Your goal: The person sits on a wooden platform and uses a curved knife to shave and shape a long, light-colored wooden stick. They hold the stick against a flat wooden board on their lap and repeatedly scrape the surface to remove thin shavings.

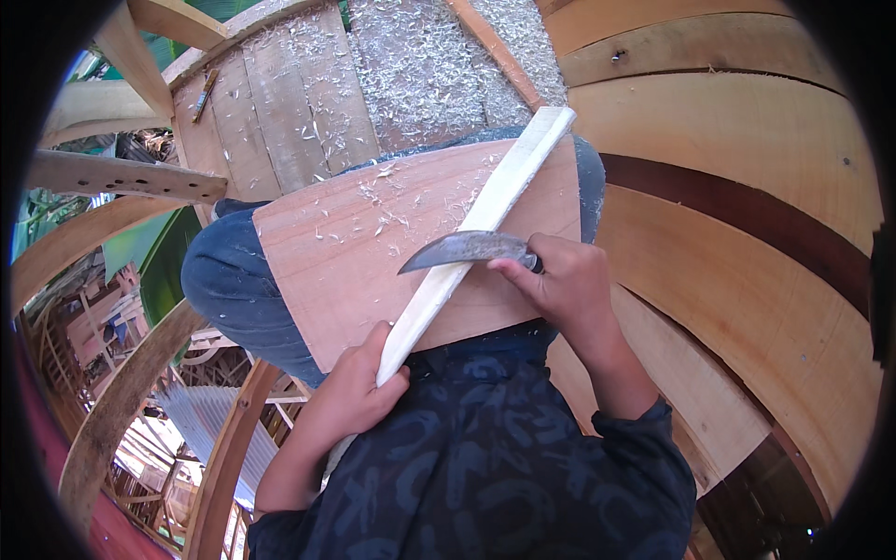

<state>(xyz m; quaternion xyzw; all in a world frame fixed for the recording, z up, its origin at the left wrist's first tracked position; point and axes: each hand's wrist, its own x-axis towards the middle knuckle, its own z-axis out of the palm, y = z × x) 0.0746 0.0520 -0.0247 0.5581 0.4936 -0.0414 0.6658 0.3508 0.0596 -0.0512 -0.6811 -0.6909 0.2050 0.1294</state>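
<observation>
A pale wooden strip (505, 193) slants across a plywood board (327, 245) resting on my lap. My left hand (365, 378) is closed round the strip's near end, close to my body. In my right hand (566, 280) is a knife (457, 249) with a broad, curved blade; its dark handle is mostly hidden in my fist. The blade lies across the strip at about its middle, its tip pointing left. Whether the edge bites into the wood cannot be made out. Thin wood shavings (378, 199) are scattered over the board.
Beyond my knees, a plank floor (271, 103) carries a thick spread of shavings (420, 84). An orange-brown stick (495, 51) lies there, and a small slim object (205, 96) at far left. Wooden planks (719, 121) wall the right side. Open framing (131, 177) stands at left, with a drop beyond.
</observation>
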